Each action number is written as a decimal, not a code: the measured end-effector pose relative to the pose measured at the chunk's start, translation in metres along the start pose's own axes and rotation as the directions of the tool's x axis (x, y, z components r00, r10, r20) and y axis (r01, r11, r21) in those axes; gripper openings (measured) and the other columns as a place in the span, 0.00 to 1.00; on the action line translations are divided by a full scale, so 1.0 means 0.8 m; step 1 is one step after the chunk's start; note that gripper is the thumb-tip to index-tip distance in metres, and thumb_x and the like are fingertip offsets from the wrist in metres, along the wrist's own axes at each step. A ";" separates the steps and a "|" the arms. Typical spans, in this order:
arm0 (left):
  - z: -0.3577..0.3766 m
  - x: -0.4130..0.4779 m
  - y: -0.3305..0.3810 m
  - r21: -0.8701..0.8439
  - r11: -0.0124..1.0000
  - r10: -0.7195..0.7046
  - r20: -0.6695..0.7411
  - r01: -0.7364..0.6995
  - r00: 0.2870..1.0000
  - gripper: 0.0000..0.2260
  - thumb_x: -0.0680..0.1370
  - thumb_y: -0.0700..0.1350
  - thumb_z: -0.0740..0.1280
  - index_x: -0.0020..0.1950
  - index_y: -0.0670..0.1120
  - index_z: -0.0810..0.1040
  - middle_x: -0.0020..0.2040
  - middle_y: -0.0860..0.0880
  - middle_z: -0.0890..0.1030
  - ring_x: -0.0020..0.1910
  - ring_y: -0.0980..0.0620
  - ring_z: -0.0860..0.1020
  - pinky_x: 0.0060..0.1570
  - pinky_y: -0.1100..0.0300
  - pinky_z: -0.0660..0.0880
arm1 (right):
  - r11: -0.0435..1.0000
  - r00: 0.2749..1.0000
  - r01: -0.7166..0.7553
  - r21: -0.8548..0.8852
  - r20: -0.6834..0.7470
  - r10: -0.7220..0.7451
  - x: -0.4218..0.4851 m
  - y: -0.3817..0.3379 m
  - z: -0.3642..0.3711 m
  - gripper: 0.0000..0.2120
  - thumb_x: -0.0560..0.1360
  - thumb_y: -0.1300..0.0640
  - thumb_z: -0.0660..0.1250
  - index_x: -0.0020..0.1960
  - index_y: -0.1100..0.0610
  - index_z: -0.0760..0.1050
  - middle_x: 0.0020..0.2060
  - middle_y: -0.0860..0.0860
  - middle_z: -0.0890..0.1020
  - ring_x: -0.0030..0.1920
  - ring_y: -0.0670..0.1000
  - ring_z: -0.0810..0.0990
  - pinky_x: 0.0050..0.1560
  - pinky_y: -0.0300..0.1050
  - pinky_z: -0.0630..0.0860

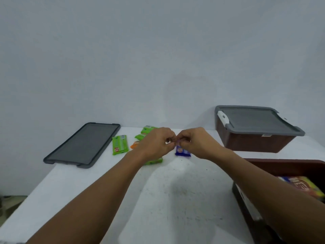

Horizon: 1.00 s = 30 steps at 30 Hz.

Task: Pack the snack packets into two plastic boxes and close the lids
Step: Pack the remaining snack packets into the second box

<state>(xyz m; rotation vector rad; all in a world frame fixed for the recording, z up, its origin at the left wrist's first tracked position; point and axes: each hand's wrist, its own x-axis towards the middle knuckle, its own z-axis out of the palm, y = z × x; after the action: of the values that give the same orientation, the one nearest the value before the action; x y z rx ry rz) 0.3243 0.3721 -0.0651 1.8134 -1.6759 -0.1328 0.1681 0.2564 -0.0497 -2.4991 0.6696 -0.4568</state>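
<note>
Blue packet (pixel 182 150) sits in the middle right under the fingertips, left hand (pixel 156 143) and right hand (pixel 195 143) both curled in, pinching its far end. Left of it I count four green packets (pixel 120 144) and one orange packet (pixel 134 144). Two brown boxes on the right: far box (pixel 255 143) closed under a grey lid (pixel 255 120), near box (pixel 281 162) open with bright packets (pixel 302 186) inside, spare lid (pixel 82 145) lying far left

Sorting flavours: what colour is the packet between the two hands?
The packet is blue with a white band; head view.
</note>
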 end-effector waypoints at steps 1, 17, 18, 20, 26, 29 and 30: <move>-0.008 -0.001 -0.012 0.017 1.000 -0.005 0.010 0.005 1.000 0.04 0.77 0.42 0.70 0.49 0.47 0.85 0.44 0.52 0.82 0.45 0.54 0.78 0.45 0.60 0.73 | 1.000 1.000 -0.021 0.016 0.002 0.021 0.009 -0.005 0.009 0.09 0.75 0.59 0.69 0.50 0.49 0.85 0.36 0.42 0.83 0.37 0.47 0.82 0.39 0.42 0.78; -0.047 0.018 -0.177 0.301 0.924 -0.315 0.255 0.234 0.914 0.13 0.71 0.54 0.75 0.50 0.53 0.75 0.50 0.54 0.78 0.48 0.50 0.77 0.50 0.49 0.77 | 0.979 0.979 -0.202 0.002 0.031 0.202 0.130 -0.006 0.118 0.11 0.76 0.49 0.71 0.55 0.52 0.84 0.58 0.50 0.84 0.53 0.48 0.79 0.49 0.40 0.71; -0.043 0.018 -0.182 0.340 0.916 -0.315 0.285 0.212 0.905 0.14 0.70 0.52 0.75 0.50 0.52 0.73 0.50 0.53 0.77 0.48 0.49 0.76 0.51 0.48 0.76 | 0.978 0.976 -0.210 0.002 0.055 0.210 0.136 -0.009 0.126 0.14 0.76 0.48 0.70 0.60 0.53 0.82 0.61 0.51 0.82 0.58 0.50 0.79 0.52 0.40 0.71; -0.035 0.017 -0.188 0.381 0.908 -0.311 0.336 0.174 0.889 0.13 0.71 0.48 0.73 0.51 0.51 0.73 0.51 0.51 0.74 0.49 0.49 0.75 0.52 0.49 0.75 | 0.972 0.964 -0.235 -0.022 0.125 0.236 0.147 -0.013 0.141 0.20 0.78 0.47 0.68 0.68 0.52 0.77 0.67 0.52 0.78 0.65 0.53 0.76 0.59 0.43 0.71; -0.024 0.008 -0.202 0.351 0.930 -0.221 0.292 0.111 0.931 0.11 0.75 0.49 0.72 0.56 0.52 0.79 0.51 0.53 0.75 0.48 0.51 0.74 0.50 0.52 0.72 | 0.955 0.935 -0.294 -0.038 0.193 0.296 0.164 -0.012 0.168 0.28 0.72 0.42 0.75 0.69 0.51 0.75 0.65 0.54 0.78 0.61 0.53 0.77 0.57 0.43 0.73; -0.029 0.002 -0.205 0.323 0.941 -0.193 0.263 0.102 0.945 0.11 0.76 0.52 0.70 0.57 0.54 0.82 0.50 0.51 0.79 0.50 0.49 0.78 0.51 0.51 0.74 | 0.963 0.950 -0.264 -0.059 0.159 0.270 0.168 -0.016 0.161 0.26 0.74 0.45 0.73 0.69 0.52 0.76 0.66 0.53 0.78 0.62 0.52 0.77 0.55 0.39 0.70; -0.030 0.001 -0.206 0.300 0.949 -0.176 0.245 0.098 0.953 0.11 0.77 0.53 0.68 0.58 0.54 0.83 0.48 0.50 0.80 0.48 0.48 0.78 0.49 0.51 0.75 | 0.965 0.954 -0.256 -0.052 0.149 0.261 0.169 -0.018 0.156 0.23 0.75 0.47 0.72 0.68 0.53 0.78 0.64 0.54 0.79 0.61 0.52 0.77 0.53 0.38 0.70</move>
<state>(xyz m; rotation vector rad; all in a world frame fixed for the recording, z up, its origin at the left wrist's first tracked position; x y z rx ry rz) 0.4768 0.3749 -0.1316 2.2135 -1.8274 -0.2166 0.3386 0.2419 -0.1183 -2.4001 0.9318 -0.1551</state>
